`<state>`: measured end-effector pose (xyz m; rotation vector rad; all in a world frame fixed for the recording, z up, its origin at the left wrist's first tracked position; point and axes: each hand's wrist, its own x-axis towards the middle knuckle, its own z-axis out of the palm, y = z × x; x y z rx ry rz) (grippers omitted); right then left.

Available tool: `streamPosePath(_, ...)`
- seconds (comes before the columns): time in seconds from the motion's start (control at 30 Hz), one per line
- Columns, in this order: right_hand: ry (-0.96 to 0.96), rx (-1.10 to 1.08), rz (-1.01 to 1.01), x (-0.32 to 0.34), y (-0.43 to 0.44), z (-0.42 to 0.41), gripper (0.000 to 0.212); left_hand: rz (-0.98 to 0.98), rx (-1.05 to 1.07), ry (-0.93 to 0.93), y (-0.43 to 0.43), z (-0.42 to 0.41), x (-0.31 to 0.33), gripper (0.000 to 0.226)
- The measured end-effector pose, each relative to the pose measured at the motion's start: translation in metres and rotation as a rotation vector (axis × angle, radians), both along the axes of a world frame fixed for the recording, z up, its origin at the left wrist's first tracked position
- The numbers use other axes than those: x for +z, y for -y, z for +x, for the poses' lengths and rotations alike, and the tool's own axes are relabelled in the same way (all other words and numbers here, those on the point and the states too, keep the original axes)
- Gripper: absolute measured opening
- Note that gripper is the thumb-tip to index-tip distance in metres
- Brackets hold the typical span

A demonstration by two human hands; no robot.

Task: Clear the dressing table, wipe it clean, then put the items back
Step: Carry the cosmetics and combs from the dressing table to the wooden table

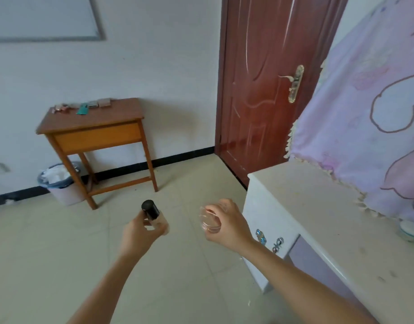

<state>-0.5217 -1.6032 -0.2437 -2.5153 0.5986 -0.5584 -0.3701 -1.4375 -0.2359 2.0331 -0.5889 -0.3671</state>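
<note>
Head view. Two bare forearms reached forward over the tiled floor (49,265).

Left hand (137,232): fingers wrapped around a pale bottle (160,224) with a black cap (150,209), held upright above the floor.

Right hand (227,224): fingers curled around a small clear round jar (210,222), tilted, held just left of the dressing table.

Dressing table (318,206): white, at the right, top mostly bare with small specks; drawer front with ornate handles (260,236). One round container (409,230) sat on its near right end. Pink patterned cloth (369,113) hung behind it.

Wooden side table (96,127): against the far wall, well apart from both hands; several small flat items (89,106) lay along its back edge, too blurred to identify.

Waste bin (61,185): beside the side table's left leg, lined, holding white paper.

Door (266,85): red-brown, closed, brass handle.
</note>
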Motion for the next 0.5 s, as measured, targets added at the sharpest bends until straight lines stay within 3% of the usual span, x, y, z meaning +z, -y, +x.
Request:
streamPosePath(0.2,-0.015,0.228,-0.028,0.025,-0.089,0.076,0.053,-0.064,0.227,0.018,-0.122,0.041,0.016,0.031)
streamPosePath(0.5,-0.012,0.461,-0.057,0.039,-0.157,0.168,0.053,-0.124,0.437,0.04,-0.217,0.071,0.028,0.027)
